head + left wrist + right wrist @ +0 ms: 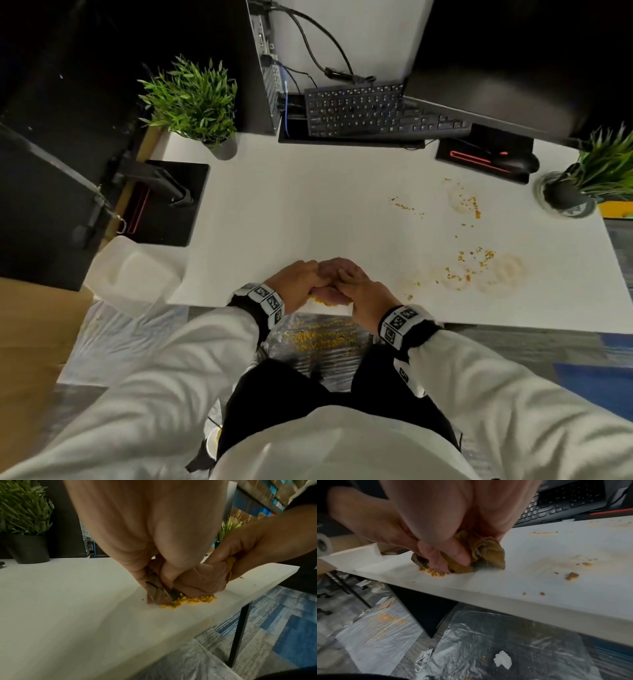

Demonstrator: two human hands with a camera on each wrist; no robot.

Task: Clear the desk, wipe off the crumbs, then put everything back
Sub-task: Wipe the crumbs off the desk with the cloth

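Observation:
Both hands meet at the front edge of the white desk (274, 212). My left hand (301, 281) and right hand (359, 294) together grip a wadded brownish-yellow cloth (488, 553), pressed down on the desk top. A small heap of yellow crumbs (193, 600) lies right under the cloth (229, 566) at the edge. More crumbs (469, 270) and pale ring stains are scattered over the right part of the desk, with another patch (469, 205) farther back. In the right wrist view my right hand (447, 559) has its thumb pressed on the cloth.
Along the back stand a keyboard (359, 109), a PC tower (260, 68), a mouse (517, 162) on a black pad, and two potted plants (195, 99) (589, 178). A monitor stand base (168, 202) sits left. Plastic sheeting (322, 337) with fallen crumbs covers the floor below.

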